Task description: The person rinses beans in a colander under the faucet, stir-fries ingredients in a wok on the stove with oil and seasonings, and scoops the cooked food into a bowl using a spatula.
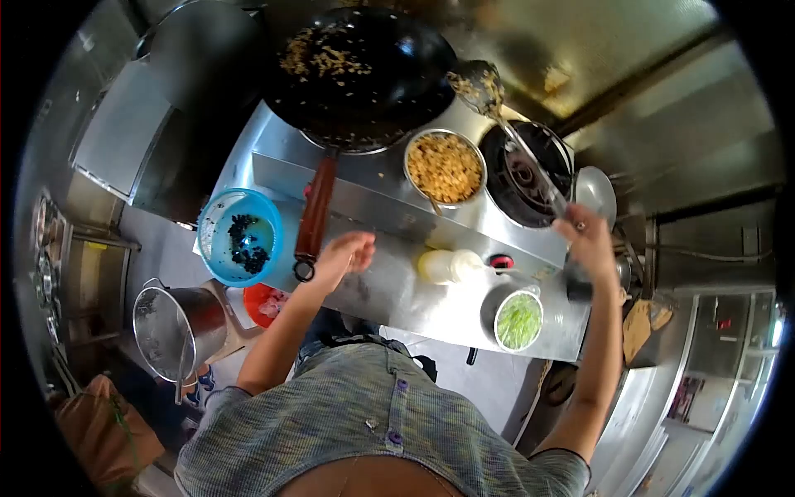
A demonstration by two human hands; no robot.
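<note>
My right hand point(586, 236) grips the handle of a metal ladle point(480, 85), whose bowl has bits of food stuck in it and hangs just right of the black wok point(360, 91). Fried grains lie in the wok's upper left. My left hand point(348, 257) is near the end of the wok's brown wooden handle point(316, 207), its fingers curled, and I see nothing in them. Between wok and burner stands a bowl of fried rice point(445, 168).
A blue basin point(218, 265) with dark pieces stands at the left. A bottle point(447, 267) and a bowl of chopped greens point(519, 321) are on the steel counter point(381, 290). A black burner point(517, 178) is at the right, a metal pot point(170, 331) at lower left.
</note>
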